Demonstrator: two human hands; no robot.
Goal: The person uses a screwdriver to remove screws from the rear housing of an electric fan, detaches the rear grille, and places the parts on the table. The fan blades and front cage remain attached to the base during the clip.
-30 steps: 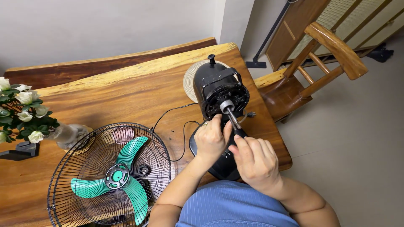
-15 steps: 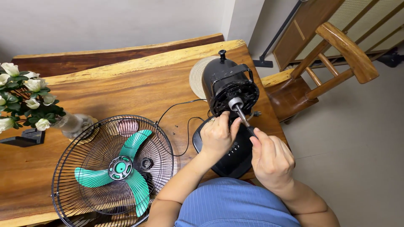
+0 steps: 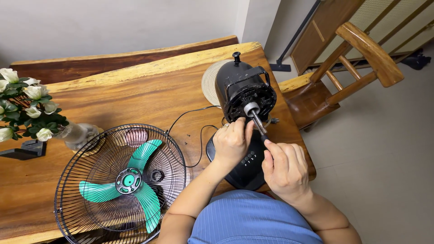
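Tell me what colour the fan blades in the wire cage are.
Green fan blades, clearest in the head view.

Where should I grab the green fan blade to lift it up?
Probably by the round dark hub in the middle of the green fan blade, coming straight down from above. It lies flat inside the black wire grille, so the rim blocks the sides, and the three thin blades look bendy.

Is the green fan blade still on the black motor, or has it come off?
Off. The green blade lies in the wire cage on the table, and the motor's shaft is bare.
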